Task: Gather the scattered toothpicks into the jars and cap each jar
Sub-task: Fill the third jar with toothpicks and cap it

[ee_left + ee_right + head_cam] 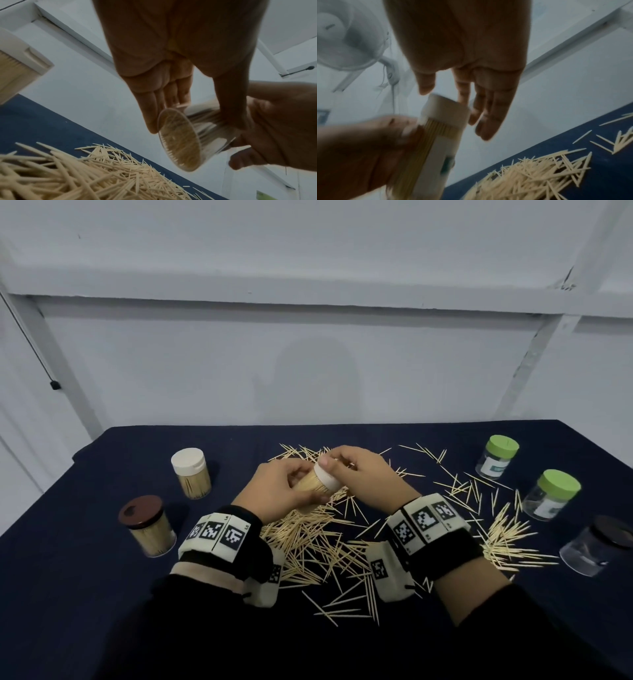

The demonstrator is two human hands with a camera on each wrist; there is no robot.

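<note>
Over the middle of the dark blue table, our left hand wraps round a clear plastic jar packed with toothpicks, tilted on its side. Our right hand pinches its white round cap with thumb and fingertips. Loose pale wooden toothpicks lie under and around our hands. At 9 o'clock stand a white-capped full jar and a brown-capped full jar. At 3 o'clock stand two green-capped clear jars and a dark-capped one.

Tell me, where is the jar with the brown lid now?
In the head view, the jar with the brown lid stands upright on the dark cloth at the person's left, nearer than the white-lidded jar and apart from the left hand.
</note>
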